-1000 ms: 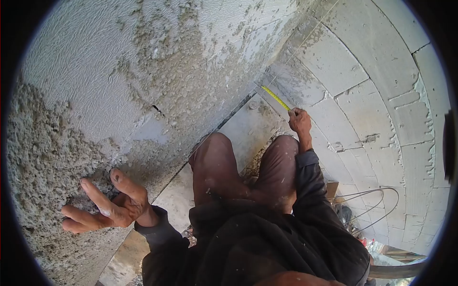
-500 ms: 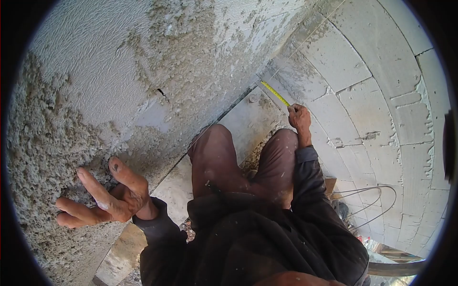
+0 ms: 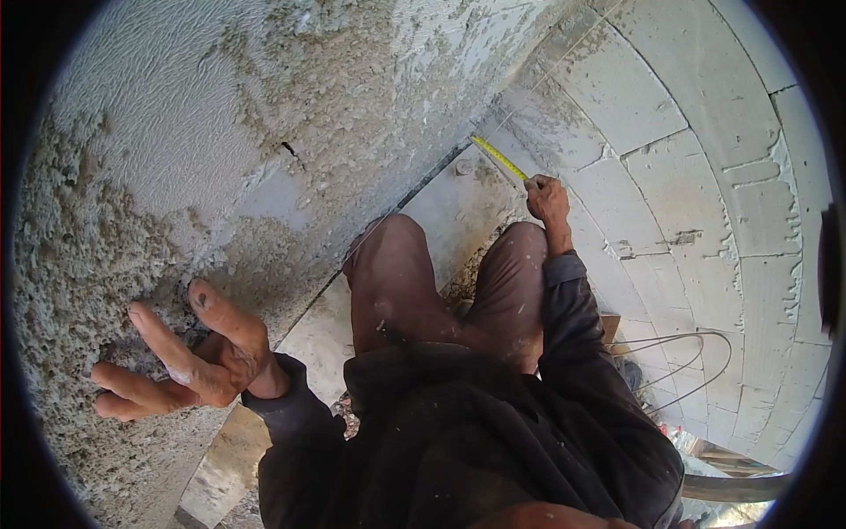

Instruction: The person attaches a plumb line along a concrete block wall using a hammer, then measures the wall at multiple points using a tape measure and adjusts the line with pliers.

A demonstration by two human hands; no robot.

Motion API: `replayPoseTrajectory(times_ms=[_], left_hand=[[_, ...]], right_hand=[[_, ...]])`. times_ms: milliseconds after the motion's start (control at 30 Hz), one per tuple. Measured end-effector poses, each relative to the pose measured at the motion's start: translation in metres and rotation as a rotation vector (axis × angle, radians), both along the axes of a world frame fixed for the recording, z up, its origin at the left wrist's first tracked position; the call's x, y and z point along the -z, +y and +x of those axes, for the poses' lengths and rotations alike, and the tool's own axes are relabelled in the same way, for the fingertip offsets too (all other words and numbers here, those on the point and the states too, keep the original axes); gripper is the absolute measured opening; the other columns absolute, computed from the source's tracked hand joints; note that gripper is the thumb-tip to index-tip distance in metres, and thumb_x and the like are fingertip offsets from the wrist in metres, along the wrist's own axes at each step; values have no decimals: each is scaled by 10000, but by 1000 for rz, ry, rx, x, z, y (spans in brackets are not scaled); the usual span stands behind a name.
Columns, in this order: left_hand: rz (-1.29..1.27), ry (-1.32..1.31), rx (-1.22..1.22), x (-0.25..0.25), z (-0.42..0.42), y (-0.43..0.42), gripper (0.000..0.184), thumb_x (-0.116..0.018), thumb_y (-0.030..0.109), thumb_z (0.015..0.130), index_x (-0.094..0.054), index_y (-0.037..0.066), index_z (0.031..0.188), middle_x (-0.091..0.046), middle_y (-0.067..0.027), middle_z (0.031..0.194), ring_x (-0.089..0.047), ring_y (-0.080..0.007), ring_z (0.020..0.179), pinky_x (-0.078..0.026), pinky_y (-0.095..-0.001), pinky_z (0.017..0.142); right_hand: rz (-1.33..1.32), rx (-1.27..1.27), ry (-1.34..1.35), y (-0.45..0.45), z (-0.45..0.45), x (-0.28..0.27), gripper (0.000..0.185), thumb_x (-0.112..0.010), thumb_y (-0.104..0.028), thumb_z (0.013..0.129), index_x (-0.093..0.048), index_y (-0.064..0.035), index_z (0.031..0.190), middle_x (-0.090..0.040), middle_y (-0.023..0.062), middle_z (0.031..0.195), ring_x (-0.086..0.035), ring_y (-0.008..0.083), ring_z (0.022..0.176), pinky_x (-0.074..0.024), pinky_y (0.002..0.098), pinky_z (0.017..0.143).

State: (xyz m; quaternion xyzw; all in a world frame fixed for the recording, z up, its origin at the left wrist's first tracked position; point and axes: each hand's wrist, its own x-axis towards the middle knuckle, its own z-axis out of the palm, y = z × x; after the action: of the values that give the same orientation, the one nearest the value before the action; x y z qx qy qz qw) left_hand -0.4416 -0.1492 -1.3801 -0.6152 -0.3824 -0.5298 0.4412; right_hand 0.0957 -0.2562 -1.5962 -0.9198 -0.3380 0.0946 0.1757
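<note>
A yellow tape measure (image 3: 499, 157) stretches out from my right hand (image 3: 550, 210), whose fingers are closed on its near end. The tape's far end reaches the corner line where the rough wall meets the pale ledge. My left hand (image 3: 198, 357) is spread out at the left in front of the coarse plastered wall (image 3: 97, 238). Nothing shows between its fingers; whether the fingertips touch the wall I cannot tell.
A wall of pale blocks (image 3: 656, 189) curves up on the right. A thin string (image 3: 564, 62) runs along the corner. Bent wire (image 3: 696, 344) sticks out beside my right sleeve. My knees (image 3: 392, 264) are bent over the ledge (image 3: 441, 212).
The view has shifted slightly, so the scene sits a little higher and to the left. Both hands keep the same pose, and the tape stays extended.
</note>
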Motion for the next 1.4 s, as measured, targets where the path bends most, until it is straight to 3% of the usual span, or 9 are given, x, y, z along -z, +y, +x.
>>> replayPoseTrajectory(times_ms=[567, 1400], left_hand=[[63, -22, 11, 0, 1, 5, 474, -841, 372, 872, -811, 38, 1207, -541, -173, 1567, -329, -363, 1570, -180, -689, 1276], [80, -44, 32, 1, 3, 7, 500, -866, 379, 848, -814, 19, 1191, -556, -169, 1562, -336, -350, 1577, -173, -652, 1294]], right_hand=[[-16, -47, -13, 4, 6, 7, 323, -668, -418, 968, -811, -137, 1041, -766, 232, 924, -749, 438, 938, -568, 517, 845], [-26, -36, -19, 4, 11, 15, 340, -660, -432, 961, -817, -136, 1015, -781, 165, 867, -761, 364, 876, -570, 473, 826]])
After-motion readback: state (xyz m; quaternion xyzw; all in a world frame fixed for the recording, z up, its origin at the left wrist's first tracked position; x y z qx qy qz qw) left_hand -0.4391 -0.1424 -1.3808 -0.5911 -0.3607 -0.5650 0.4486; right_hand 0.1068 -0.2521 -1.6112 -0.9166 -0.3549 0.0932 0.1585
